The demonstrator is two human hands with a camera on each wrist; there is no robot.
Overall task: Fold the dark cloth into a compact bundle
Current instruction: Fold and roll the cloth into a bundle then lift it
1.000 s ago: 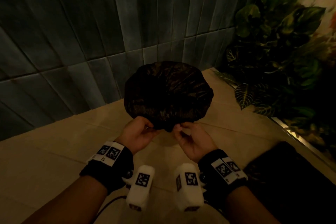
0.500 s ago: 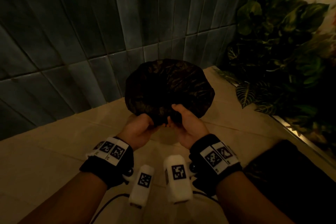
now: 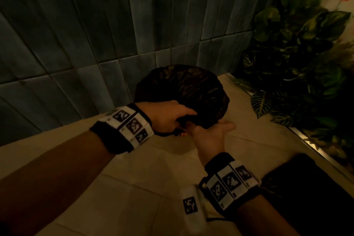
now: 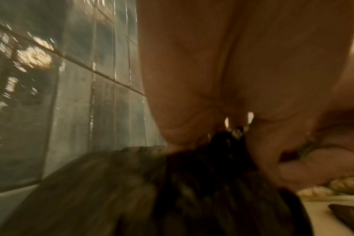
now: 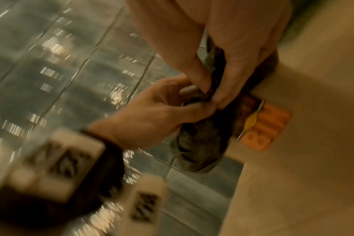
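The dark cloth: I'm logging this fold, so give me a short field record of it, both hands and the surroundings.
cloth: dark cloth, rounded and bunched, held above the beige tiled counter
left hand: left hand grips the cloth's gathered near edge from above
right hand: right hand palm up under the cloth, pinching that same edge
behind: blue-grey tiled wall
right side: leafy plant
fold state: not yet compact

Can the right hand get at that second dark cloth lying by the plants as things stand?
Probably not just yet: the right hand is pinching the dark cloth together with the left hand. The second dark cloth lies uncovered beside that forearm, so once the hand lets go the way looks free.
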